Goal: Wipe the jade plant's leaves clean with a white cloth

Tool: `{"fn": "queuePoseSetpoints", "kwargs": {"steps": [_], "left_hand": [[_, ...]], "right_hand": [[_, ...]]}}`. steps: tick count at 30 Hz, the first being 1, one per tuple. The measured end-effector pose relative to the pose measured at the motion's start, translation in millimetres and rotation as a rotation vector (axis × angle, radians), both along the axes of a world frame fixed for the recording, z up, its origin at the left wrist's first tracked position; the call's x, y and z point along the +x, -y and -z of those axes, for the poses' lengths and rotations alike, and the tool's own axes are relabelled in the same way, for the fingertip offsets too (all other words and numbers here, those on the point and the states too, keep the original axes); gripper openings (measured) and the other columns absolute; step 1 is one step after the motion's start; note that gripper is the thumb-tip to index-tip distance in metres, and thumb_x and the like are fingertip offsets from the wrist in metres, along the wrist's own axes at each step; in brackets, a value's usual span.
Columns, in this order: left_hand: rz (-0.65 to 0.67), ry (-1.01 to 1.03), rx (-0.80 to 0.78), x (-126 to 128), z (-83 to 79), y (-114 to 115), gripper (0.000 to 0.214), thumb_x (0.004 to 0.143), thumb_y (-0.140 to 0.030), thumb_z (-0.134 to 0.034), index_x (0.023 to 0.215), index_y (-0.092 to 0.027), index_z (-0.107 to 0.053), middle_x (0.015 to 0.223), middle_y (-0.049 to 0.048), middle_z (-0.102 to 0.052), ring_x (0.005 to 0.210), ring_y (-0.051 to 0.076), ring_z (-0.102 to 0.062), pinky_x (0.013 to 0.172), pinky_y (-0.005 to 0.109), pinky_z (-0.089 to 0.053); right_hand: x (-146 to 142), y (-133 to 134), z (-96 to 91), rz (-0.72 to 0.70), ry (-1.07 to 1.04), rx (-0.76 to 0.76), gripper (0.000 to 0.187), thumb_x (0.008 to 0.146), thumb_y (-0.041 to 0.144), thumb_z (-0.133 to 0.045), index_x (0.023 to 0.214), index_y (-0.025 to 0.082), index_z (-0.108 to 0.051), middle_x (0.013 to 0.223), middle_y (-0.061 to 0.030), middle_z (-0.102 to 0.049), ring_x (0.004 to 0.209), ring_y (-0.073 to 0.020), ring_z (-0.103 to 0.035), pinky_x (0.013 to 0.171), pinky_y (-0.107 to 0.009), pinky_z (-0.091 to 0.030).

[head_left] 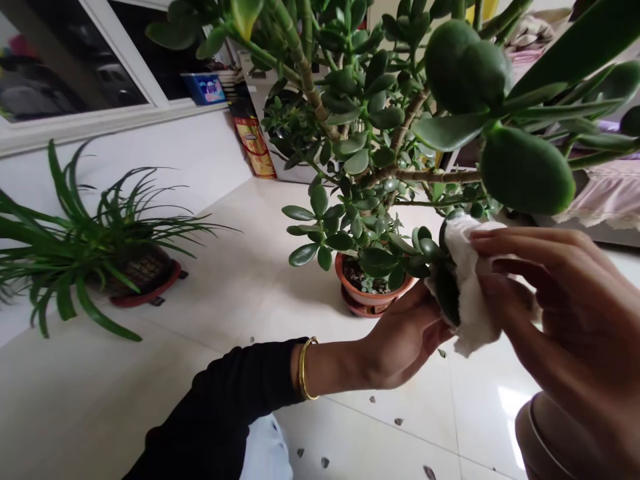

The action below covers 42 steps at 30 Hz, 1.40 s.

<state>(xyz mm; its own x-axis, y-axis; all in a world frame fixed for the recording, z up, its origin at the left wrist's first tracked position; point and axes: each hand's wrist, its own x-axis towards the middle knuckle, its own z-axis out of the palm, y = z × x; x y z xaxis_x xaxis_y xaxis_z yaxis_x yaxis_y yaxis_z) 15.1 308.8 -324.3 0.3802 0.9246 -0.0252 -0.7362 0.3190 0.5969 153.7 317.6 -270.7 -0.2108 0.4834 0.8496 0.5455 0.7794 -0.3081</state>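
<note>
Right hand (565, 293), fingers (520, 243) pinching white cloth (467, 293) around a jade leaf (447, 297) — long axis upright — left hand (403, 340) cupped behind it

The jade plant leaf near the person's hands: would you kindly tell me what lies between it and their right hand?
In the head view, a white cloth lies between the right hand and the jade plant leaf.

Soft daylight, glare on the floor tiles (513, 410), stretched edges.

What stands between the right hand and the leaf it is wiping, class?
A white cloth sits between the right hand and the leaf, pressed against the leaf; nothing else visible is in the way.
</note>
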Motion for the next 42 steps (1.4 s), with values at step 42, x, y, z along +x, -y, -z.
{"fn": "queuePoseSetpoints", "kwargs": {"steps": [42], "left_hand": [[0.055,0.014,0.065,-3.1,-0.1,-0.1,0.036,0.074,-0.039,-0.093,0.097,-0.023,-0.070,0.090,-0.0016,-0.064,0.092,0.015,-0.055,0.086,0.030,-0.042]], "right_hand": [[5.0,-19.4,-13.3,0.094,0.372,0.253,0.018,0.101,0.009,-0.061,0.104,0.023,-0.071,0.093,-0.0012,-0.077,0.082,-0.0154,-0.071,0.069,-0.027,-0.053]]}}
